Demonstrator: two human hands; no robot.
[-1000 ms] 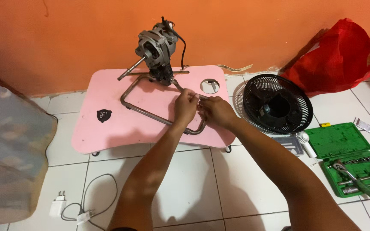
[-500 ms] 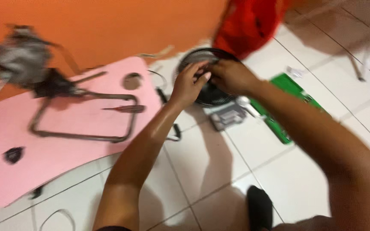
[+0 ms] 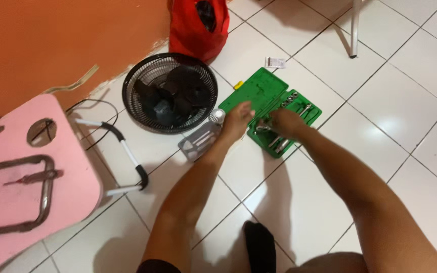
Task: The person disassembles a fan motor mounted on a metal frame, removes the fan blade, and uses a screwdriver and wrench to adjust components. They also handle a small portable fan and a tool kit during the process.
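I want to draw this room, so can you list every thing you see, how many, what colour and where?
Socket tool case: one, green, open on the floor tiles, centre.
Sockets and ratchet: several, silver, in the case.
Fan grille: one, black, left of the case.
Bag: one, red, by the wall.
Small table: one, pink, left.
Metal frame: one, grey, on the table.
Grey tray: one, beside the grille.
Left hand: on the case edge.
Right hand: over the sockets.

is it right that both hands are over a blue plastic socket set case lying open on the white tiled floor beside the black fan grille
Not quite: the head view shows the open plastic socket set case is green, not blue. Both hands, left hand and right hand, are over it on the white tiled floor, beside the black fan grille.
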